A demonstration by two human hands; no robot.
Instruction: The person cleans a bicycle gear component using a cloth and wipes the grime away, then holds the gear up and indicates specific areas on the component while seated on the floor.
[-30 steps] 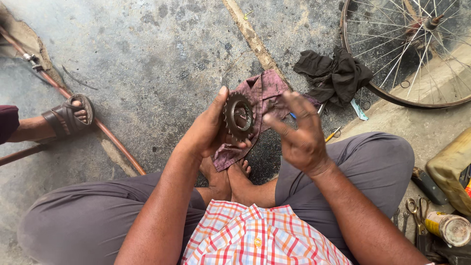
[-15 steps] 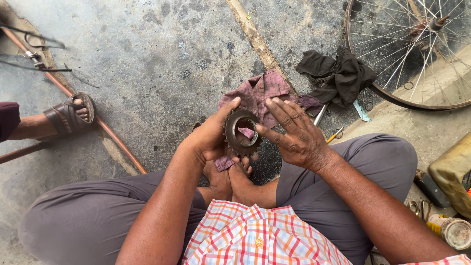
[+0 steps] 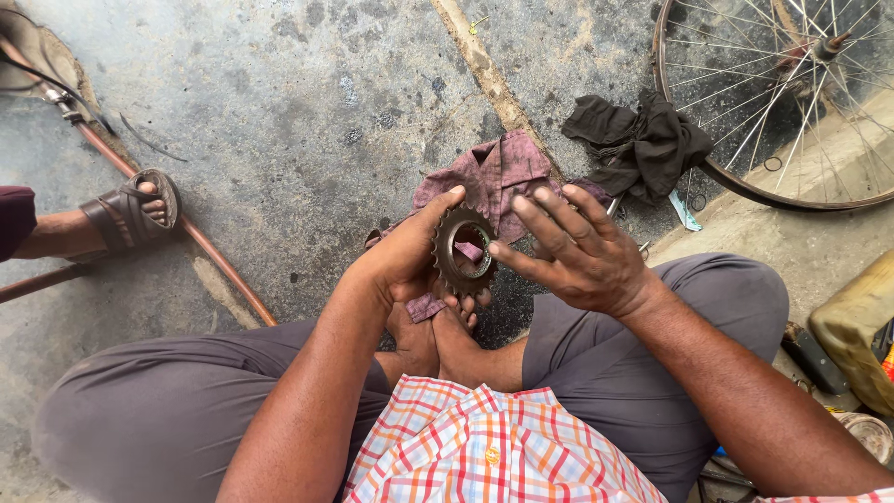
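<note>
The person sat cross-legged on the concrete floor (image 3: 307, 121), grey trousers and a checked shirt nearest the camera, bare feet tucked together just below the hands. The left hand (image 3: 405, 256) held a toothed metal sprocket (image 3: 464, 250) upright, thumb reaching over its top edge and the fingers (image 3: 454, 300) curled behind and under it, clamped on its rim. The open centre of the sprocket faced the camera, and a bit of purple cloth showed through the hole. The right hand (image 3: 582, 251) stood just beside the sprocket on its right, fingers (image 3: 545, 219) spread apart and holding nothing; the tip of the lowest finger touched or nearly touched the right edge of the sprocket, though which could not be told.

Directly behind the sprocket a purple rag (image 3: 494, 177) lay crumpled on the floor, partly draped under the left hand. Beyond it to the right lay a dark rag (image 3: 643, 140), against the rim of a spoked bicycle wheel (image 3: 773, 102) in the far right corner. At the right edge stood a yellowish container (image 3: 852, 326). Far left, another person's sandalled foot (image 3: 130, 210) rested beside a thin rusty tube (image 3: 200, 247) running across the floor.
</note>
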